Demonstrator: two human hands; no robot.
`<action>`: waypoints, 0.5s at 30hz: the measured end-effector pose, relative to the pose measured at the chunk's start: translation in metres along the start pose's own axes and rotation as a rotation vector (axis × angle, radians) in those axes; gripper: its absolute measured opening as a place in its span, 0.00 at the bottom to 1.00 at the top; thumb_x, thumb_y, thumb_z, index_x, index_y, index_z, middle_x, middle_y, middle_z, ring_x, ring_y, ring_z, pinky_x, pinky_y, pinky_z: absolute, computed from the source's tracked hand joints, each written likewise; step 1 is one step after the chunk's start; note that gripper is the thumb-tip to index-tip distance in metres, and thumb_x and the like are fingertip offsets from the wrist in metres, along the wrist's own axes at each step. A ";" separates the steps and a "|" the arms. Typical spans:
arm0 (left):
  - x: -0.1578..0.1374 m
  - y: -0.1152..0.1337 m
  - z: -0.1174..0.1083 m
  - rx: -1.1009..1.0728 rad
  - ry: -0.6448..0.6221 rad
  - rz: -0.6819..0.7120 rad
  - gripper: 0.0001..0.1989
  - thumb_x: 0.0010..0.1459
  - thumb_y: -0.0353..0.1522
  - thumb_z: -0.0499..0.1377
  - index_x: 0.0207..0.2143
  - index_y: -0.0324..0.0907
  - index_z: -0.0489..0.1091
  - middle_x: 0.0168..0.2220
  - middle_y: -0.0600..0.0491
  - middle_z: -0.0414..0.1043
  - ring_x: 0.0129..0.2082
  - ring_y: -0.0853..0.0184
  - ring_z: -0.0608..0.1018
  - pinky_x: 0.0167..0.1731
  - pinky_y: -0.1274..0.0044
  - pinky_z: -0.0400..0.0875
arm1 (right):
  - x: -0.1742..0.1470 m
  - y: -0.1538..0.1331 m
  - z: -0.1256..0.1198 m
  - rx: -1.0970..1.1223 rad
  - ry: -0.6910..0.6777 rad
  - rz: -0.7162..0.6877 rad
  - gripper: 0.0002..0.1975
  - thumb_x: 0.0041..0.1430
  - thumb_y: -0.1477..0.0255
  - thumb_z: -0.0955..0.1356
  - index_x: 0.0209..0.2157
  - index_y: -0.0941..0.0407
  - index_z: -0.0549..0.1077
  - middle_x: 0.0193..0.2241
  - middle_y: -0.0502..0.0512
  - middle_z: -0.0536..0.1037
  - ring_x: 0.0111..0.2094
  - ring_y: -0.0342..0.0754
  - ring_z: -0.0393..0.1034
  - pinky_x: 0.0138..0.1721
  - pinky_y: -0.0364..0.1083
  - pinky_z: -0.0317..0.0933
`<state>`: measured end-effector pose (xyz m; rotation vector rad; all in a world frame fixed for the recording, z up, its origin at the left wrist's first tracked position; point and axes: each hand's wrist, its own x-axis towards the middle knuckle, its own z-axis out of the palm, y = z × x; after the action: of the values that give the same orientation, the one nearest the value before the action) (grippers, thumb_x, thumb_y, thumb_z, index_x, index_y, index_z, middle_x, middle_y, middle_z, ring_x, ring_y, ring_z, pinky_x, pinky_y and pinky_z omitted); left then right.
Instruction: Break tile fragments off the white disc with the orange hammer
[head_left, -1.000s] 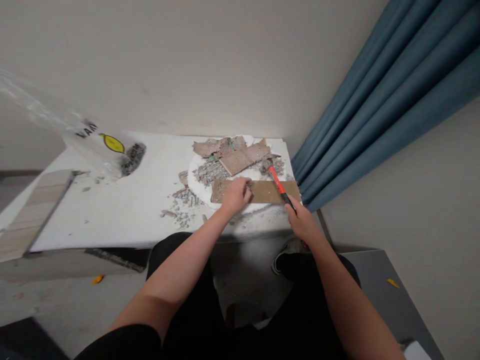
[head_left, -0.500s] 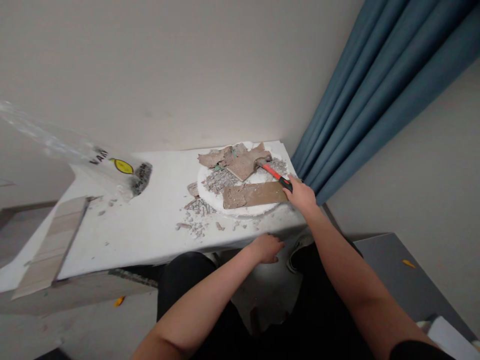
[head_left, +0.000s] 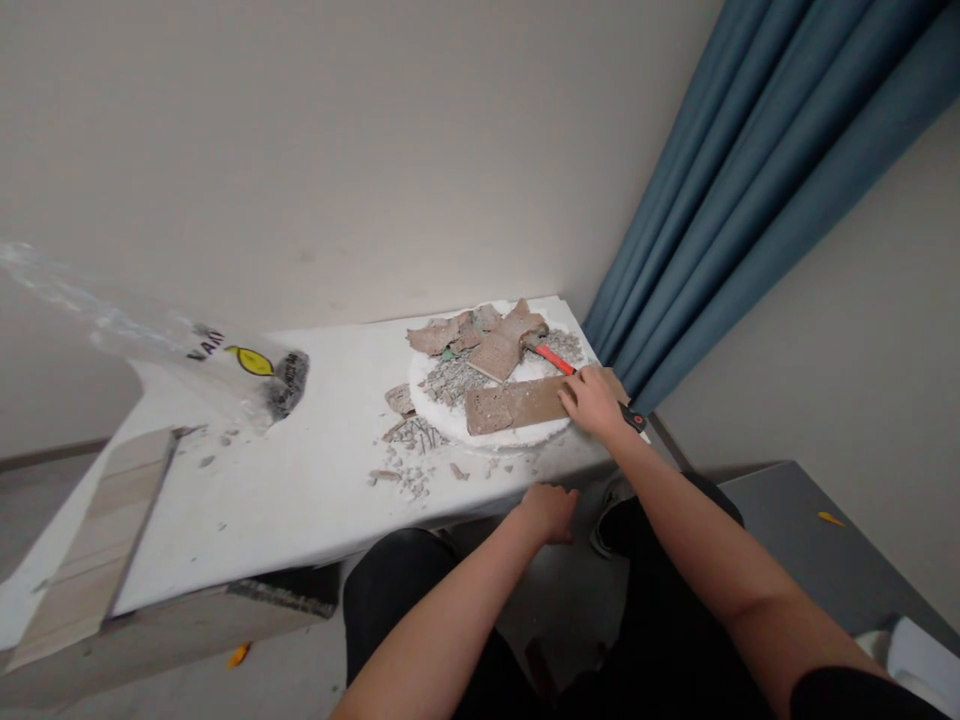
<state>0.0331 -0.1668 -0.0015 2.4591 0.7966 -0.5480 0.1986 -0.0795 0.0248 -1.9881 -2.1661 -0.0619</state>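
Observation:
My right hand (head_left: 594,402) is closed around the middle of a claw hammer (head_left: 553,357) with a red shaft; its black grip end sticks out behind the hand. The hammer's head rests by broken brown tile-like pieces (head_left: 501,352) on a white round slab (head_left: 442,420). Under my right fingers lies a brown strip (head_left: 517,402), its left end crusted with rough material. Grey crumbled bits (head_left: 454,382) are spread over the slab. My left hand (head_left: 553,512) is curled closed in front of the table edge, and nothing shows in it.
A clear plastic bag (head_left: 225,365) with a yellow print stands on the white-covered table (head_left: 300,480). At its left end lies a wood-look plank (head_left: 97,530). Loose debris (head_left: 409,465) is scattered beside the slab. A blue curtain (head_left: 720,180) hangs at right, above a grey surface (head_left: 810,540).
My right hand has shifted along the hammer toward its head, so the black end now shows behind it. My left fingers are more curled. The view has tilted slightly.

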 end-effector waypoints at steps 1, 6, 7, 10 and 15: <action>0.001 0.001 0.000 0.001 -0.008 0.006 0.36 0.52 0.42 0.67 0.61 0.39 0.66 0.53 0.33 0.75 0.52 0.45 0.79 0.48 0.59 0.76 | -0.001 -0.006 0.004 0.026 -0.009 -0.083 0.19 0.72 0.66 0.61 0.53 0.61 0.74 0.49 0.67 0.71 0.53 0.57 0.62 0.57 0.51 0.55; 0.009 0.008 -0.002 -0.014 -0.001 0.071 0.32 0.53 0.41 0.65 0.59 0.39 0.69 0.50 0.30 0.76 0.51 0.44 0.79 0.46 0.59 0.76 | -0.008 -0.031 0.018 0.018 -0.081 -0.211 0.19 0.72 0.67 0.59 0.51 0.61 0.76 0.48 0.67 0.72 0.50 0.57 0.63 0.54 0.51 0.56; 0.010 0.008 -0.003 -0.018 0.001 0.080 0.32 0.53 0.41 0.65 0.59 0.39 0.69 0.50 0.29 0.76 0.51 0.44 0.80 0.45 0.59 0.76 | -0.009 -0.033 0.019 0.010 -0.078 -0.197 0.20 0.72 0.67 0.59 0.52 0.61 0.75 0.48 0.67 0.72 0.50 0.57 0.63 0.54 0.51 0.56; 0.013 0.008 -0.005 -0.019 0.005 0.085 0.33 0.51 0.41 0.67 0.59 0.40 0.70 0.49 0.29 0.77 0.51 0.45 0.80 0.45 0.61 0.76 | -0.010 -0.038 0.016 -0.001 -0.085 -0.166 0.19 0.72 0.67 0.58 0.52 0.61 0.75 0.48 0.67 0.71 0.50 0.57 0.62 0.53 0.50 0.56; 0.020 0.010 -0.006 -0.002 0.015 0.083 0.36 0.51 0.41 0.67 0.61 0.39 0.68 0.52 0.33 0.76 0.51 0.48 0.80 0.48 0.64 0.75 | -0.008 -0.050 0.012 -0.040 -0.075 -0.083 0.17 0.71 0.70 0.59 0.50 0.60 0.75 0.48 0.67 0.71 0.50 0.58 0.62 0.52 0.51 0.57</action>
<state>0.0555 -0.1616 -0.0033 2.4846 0.6966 -0.4982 0.1480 -0.0906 0.0166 -1.9508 -2.3115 -0.0437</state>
